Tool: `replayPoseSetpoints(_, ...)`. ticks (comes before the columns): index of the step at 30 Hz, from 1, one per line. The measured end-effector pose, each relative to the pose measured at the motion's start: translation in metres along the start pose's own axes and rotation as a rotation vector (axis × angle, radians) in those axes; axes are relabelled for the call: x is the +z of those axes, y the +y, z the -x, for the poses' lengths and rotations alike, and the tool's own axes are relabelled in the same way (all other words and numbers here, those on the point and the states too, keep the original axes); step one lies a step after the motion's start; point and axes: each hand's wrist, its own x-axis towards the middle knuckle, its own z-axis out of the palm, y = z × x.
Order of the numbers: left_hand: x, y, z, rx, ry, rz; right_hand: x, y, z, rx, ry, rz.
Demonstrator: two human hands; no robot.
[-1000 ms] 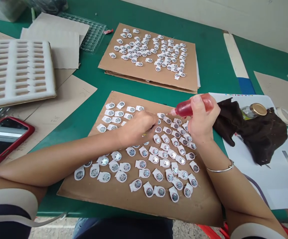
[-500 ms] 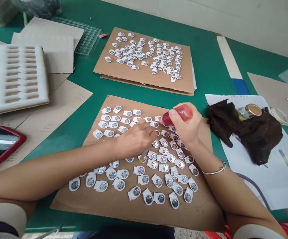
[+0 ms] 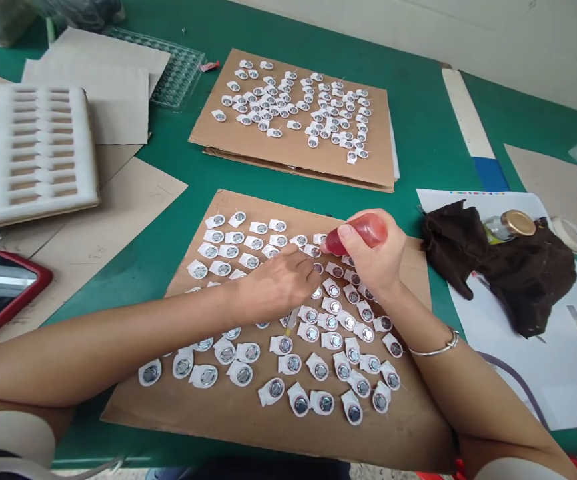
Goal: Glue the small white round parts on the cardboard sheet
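My right hand (image 3: 381, 263) is wrapped round a translucent red squeeze bulb (image 3: 366, 230), whose narrow end points left. Beside it, my left hand (image 3: 288, 283) is closed, fingertips hidden beneath the knuckles. From under it sticks out a thin pale stick (image 3: 291, 323) with a yellowish end. Both hands hover close together over a brown cardboard sheet (image 3: 188, 413). On this sheet lie many small white tabs, each with a round silvery disc, such as this white tab (image 3: 322, 403). Whatever the left fingertips touch is covered by the hand.
A second cardboard stack (image 3: 288, 157) behind carries similar tabs. At left are a white slotted tray (image 3: 38, 147), a red-cased phone (image 3: 6, 290) and cardboard pieces. Dark brown cloth (image 3: 528, 287) and a gold-lidded jar (image 3: 516, 224) lie on white paper at right.
The view has shifted slightly. Both hands keep nearly the same place and grip over the cardboard, the right still on the red bulb.
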Motion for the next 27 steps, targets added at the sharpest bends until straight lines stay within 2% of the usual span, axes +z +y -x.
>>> replayPoseSetpoints(27,-0.0027,-0.0007,-0.0009,-0.003,0.011,0.046,0.0018,0.0059,-0.0001,-0.012,0.034,-0.005)
